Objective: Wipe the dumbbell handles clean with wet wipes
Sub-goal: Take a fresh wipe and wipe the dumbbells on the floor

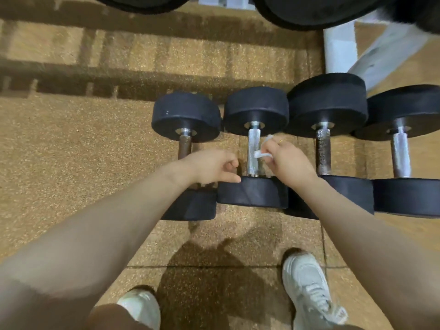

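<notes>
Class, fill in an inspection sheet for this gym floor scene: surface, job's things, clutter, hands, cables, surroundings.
Surface: speckled tan rubber floor tiles.
Job's things: four dumbbells in a row; second dumbbell's handle shiny; white wet wipe beside it.
Clutter: nothing seen.
Hands: right hand holds the wipe; left hand touches that dumbbell's near head, fingers loosely curled.
Cables: nothing seen.
Surroundings: large black weights above, white frame, white shoes.

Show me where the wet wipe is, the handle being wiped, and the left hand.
wet wipe [260, 153]: head view, on the white fold beside the handle.
second dumbbell's handle [252, 151]: head view, on the mid shaft.
left hand [212, 166]: head view, on the back of the hand.
</notes>
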`<state>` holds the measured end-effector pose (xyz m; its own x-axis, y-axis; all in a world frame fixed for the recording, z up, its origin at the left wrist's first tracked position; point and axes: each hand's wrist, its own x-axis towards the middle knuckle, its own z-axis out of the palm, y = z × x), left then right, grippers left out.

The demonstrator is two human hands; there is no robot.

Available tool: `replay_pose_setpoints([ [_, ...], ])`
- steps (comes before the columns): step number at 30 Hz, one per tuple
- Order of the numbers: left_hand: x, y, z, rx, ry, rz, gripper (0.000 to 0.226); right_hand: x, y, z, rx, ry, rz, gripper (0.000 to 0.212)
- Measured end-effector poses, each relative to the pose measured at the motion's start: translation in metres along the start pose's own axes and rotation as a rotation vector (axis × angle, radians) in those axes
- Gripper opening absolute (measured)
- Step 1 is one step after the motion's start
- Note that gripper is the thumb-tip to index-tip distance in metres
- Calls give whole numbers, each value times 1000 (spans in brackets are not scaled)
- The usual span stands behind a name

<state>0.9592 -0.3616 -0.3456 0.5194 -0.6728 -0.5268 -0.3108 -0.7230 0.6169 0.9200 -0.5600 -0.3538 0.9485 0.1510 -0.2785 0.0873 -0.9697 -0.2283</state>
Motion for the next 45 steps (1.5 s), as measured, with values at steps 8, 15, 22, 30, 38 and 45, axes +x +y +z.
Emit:
replay_pose_setpoints([
  [8, 4, 1, 25, -65, -24, -185, 44, 61, 15, 28, -316, 12, -260, 38],
  [15, -7, 16, 47, -172, 141, -331, 50, 67, 24, 39, -263, -21, -459, 33],
  [22, -4, 21, 61, -223, 270, -407, 50, 50, 41, 44, 36, -101, -444, 59],
  [30, 1, 19, 66, -136, 315, -422, 56, 84, 47, 41, -115, 36, -452, 18],
  [38, 5, 17, 60, -133, 268, -426, 57, 48, 36, 49, 144, -168, -459, 17],
  [45, 7, 16, 54, -130, 219, -419, 55, 82, 39, 32, 109, 80, -254, 23],
])
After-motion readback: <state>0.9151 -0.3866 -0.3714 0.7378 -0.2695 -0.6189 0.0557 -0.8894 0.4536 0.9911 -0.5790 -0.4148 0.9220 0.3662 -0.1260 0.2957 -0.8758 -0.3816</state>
